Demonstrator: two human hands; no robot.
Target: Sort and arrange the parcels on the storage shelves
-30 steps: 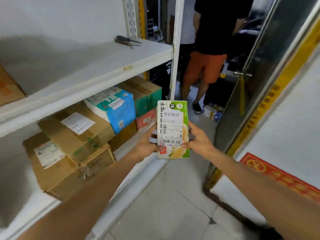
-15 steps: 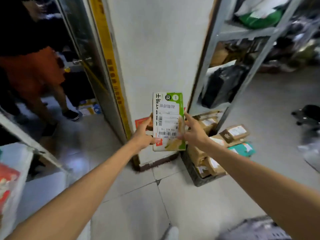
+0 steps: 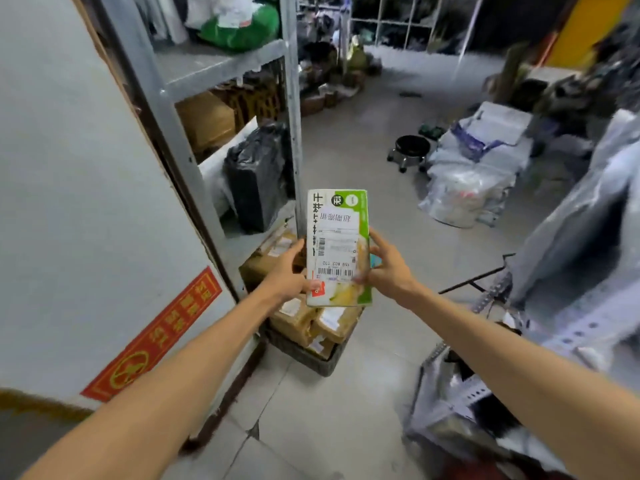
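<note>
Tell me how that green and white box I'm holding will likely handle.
Probably stiff: the green and white box shows flat faces and straight edges while the left hand and right hand grip only its lower sides. Likely light, since fingers alone hold it upright. Its glossy printed face may be a bit slippery.

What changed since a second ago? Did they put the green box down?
No. The person turned right, away from the white shelf and doorway; the view now faces a grey metal rack and a floor crate of brown parcels. Nothing was let go: the left hand and right hand still hold the green box upright by its sides.
</note>
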